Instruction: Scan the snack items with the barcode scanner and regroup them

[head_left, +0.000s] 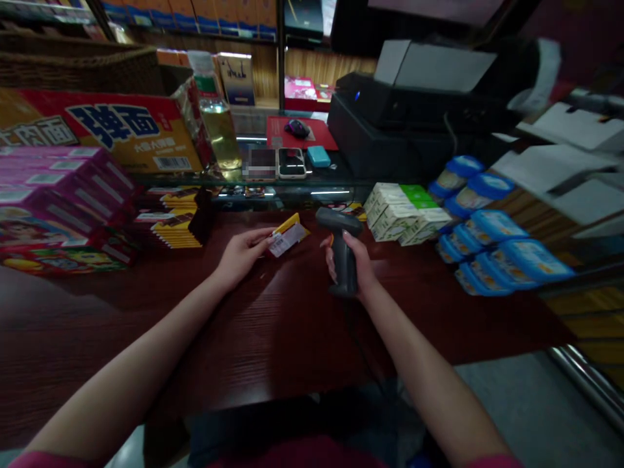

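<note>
My left hand [247, 253] is closed on the left end of a small yellow packet [287, 235], whose white label with a barcode faces up toward me. In my right hand [357, 263] is a dark grey handheld barcode scanner [345, 250], gripped round its handle. The scanner's head sits a little to the right of the packet, apart from it. Left of my left hand lie stacked yellow-and-brown packets [178, 221]. Partly hidden behind the scanner is another yellow packet [358, 211].
Pink boxes [58, 195] and a noodle carton [121, 127] stand at left, near a bottle [217, 123]. Small white-and-green boxes [402, 211] and blue-lidded tubs [502, 244] line the right side. Phones [291, 162] and a mouse [297, 129] lie on the glass shelf behind.
</note>
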